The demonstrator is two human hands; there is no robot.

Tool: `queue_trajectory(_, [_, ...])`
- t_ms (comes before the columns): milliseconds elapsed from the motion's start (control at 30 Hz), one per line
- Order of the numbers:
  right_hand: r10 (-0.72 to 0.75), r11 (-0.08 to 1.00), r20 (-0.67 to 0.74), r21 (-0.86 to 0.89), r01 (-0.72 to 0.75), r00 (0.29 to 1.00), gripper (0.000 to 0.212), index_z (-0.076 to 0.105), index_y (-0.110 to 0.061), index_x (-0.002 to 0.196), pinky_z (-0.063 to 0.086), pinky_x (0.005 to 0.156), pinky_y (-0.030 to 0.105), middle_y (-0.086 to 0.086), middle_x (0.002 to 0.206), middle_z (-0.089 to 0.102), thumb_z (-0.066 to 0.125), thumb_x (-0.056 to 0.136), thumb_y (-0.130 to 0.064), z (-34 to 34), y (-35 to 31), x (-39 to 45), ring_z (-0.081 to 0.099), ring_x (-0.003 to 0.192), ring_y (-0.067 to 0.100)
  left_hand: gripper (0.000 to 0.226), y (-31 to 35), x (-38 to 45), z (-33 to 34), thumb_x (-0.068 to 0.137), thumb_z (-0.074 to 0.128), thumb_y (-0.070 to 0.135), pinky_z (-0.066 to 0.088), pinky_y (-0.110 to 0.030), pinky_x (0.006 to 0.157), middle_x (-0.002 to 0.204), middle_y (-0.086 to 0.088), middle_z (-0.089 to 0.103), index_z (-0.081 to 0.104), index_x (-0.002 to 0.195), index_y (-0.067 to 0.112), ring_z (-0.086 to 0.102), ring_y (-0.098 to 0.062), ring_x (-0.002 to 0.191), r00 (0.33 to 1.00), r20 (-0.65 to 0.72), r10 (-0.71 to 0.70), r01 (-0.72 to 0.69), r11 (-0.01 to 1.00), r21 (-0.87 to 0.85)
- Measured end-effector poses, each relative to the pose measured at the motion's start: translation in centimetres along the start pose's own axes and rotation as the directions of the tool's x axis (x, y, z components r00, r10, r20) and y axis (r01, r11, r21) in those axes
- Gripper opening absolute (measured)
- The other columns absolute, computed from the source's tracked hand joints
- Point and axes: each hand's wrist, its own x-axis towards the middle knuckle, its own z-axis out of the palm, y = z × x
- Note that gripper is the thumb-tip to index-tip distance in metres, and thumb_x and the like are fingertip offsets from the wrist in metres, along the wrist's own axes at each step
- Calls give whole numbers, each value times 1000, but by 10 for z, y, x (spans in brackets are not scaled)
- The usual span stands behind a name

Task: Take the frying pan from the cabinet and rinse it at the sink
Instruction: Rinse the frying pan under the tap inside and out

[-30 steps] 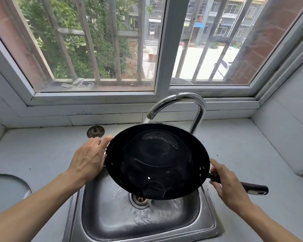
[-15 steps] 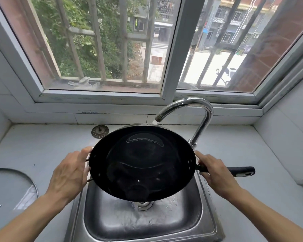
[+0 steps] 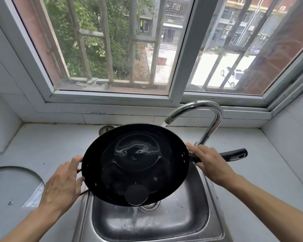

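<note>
Steel sink (image 3: 191,222) is taken as the landmark; wet streaks are seen on its basin floor. The black frying pan (image 3: 135,165) is held above the sink, tilted toward the viewer, with water pooled and swirling inside. A thin stream is seen falling from the pan's near rim toward the drain (image 3: 150,206), which is largely hidden by the pan.

The left hands entry: left hand (image 3: 63,185) is placed at the pan's left edge, left of the sink, fingers curled round the small wire loop handle (image 3: 82,193). The right hand (image 3: 211,164) is closed around the long black handle (image 3: 234,154) near its root, above the sink's right rim; the handle's end projects beyond the fingers.

On the bench (image 3: 47,145), left of the sink, a glass lid (image 3: 12,189) is laid flat. Behind the sink, a round strainer plug (image 3: 105,129) is partly covered by the pan's far rim. The chrome faucet (image 3: 205,117) is arched over the far edge of the pan, and water is seen running from its spout. Beyond the faucet, a barred window (image 3: 177,49) is recorded.
</note>
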Motion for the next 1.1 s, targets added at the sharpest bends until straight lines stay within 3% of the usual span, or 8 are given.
queue_trajectory(200, [2, 1000, -4, -11, -2, 1000, 104, 30, -28, 149, 45, 68, 32, -3, 95, 55, 80, 63, 4, -2, -7, 0, 22, 77, 1, 64, -3, -4, -3, 72, 79, 4, 50, -39, 54, 83, 3, 54, 43, 122, 24, 62, -29, 82, 999, 32, -43, 43, 999, -8])
queue_trajectory(533, [-21, 999, -4, -33, 21, 1000, 97, 29, -27, 148, 48, 78, 35, -2, 109, 60, 82, 70, -5, 2, 5, -13, 57, 91, 21, 61, 4, 5, -4, 76, 76, 7, 46, -39, 64, 91, 2, 59, 39, 121, 26, 61, -26, 89, 995, 68, -73, 76, 996, -45])
queue_trajectory(700, [-53, 998, -30, -46, 52, 998, 83, 36, -28, 139, 48, 80, 35, -3, 113, 63, 80, 72, -6, 4, 12, -18, 59, 98, 20, 58, 2, 17, -1, 76, 77, 7, 45, -40, 74, 92, 0, 61, 37, 114, 24, 58, -26, 86, 982, 122, -141, 153, 984, -96])
queue_trajectory(867, [-94, 991, -53, -96, 89, 994, 71, 44, -22, 126, 48, 81, 35, 0, 112, 67, 83, 68, -6, 9, 17, -23, 63, 102, 22, 44, 5, 38, -5, 71, 80, 3, 48, -38, 77, 87, 0, 68, 50, 96, 22, 63, -22, 81, 967, 156, -201, 225, 961, -160])
queue_trajectory(1000, [-93, 991, -44, -104, 88, 995, 61, 46, -21, 119, 32, 80, 28, -2, 108, 67, 80, 71, -7, 16, 19, -28, 62, 98, 20, 35, 7, 49, -5, 70, 81, 4, 45, -32, 74, 89, 2, 69, 60, 90, 23, 63, -15, 76, 967, 154, -204, 232, 954, -189])
queue_trajectory(1100, [-84, 994, -17, -67, 83, 996, 52, 46, -24, 116, 30, 80, 27, -8, 104, 64, 76, 77, -7, 19, 19, -37, 52, 95, 11, 32, 8, 52, -5, 71, 81, 7, 47, -32, 75, 91, 4, 70, 63, 92, 22, 65, -15, 78, 971, 148, -187, 214, 956, -200])
